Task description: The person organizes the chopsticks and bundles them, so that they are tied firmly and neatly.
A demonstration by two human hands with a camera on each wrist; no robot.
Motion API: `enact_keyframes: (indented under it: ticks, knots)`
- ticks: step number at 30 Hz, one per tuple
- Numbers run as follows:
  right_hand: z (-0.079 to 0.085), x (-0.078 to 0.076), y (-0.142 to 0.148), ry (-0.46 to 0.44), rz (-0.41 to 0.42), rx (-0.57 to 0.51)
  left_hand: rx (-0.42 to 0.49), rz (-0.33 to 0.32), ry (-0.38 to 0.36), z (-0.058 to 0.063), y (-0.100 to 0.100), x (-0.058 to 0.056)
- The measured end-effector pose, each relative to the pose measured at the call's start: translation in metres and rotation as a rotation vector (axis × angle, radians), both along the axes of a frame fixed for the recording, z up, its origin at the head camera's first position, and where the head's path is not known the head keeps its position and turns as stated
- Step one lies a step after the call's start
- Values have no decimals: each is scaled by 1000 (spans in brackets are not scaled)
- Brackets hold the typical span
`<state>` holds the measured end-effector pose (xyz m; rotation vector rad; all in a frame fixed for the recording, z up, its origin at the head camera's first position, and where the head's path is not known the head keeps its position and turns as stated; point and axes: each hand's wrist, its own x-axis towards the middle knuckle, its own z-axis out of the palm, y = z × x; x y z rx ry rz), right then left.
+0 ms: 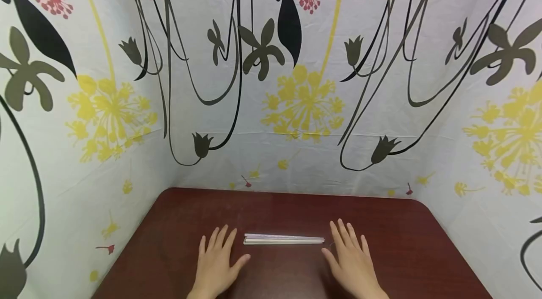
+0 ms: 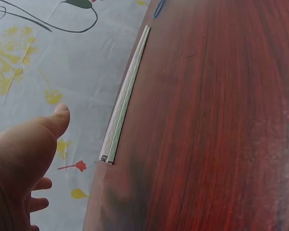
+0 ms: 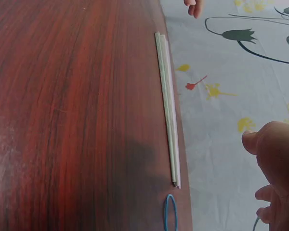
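Observation:
Two long, thin pale sticks, one greenish and one pinkish, lie side by side across the table. Their near ends look dark in the left wrist view, where the sticks run away from the camera. To their left is my left hand, fingers spread and holding nothing. My right hand, also spread with nothing held, is just past their right end. Close to that end lies a thin blue loop, largely hidden by the right hand in the head view. Neither hand grips the sticks.
The dark red-brown wooden table has rounded far corners. White cloth printed with flowers hangs behind it and along both sides. Hand shadows fall on the tabletop.

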<state>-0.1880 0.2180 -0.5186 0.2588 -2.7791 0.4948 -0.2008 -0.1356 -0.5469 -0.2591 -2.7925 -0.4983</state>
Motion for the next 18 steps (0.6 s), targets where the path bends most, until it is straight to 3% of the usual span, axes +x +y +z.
enact_keyframes:
  ticks: [8,18]
  knots:
    - [-7,-7,-6,13,4,-2,0,-24,-35,-2,3,-7]
    - [-19,-23,-19,54,35,41,-37,-52,13,-13,8,-21]
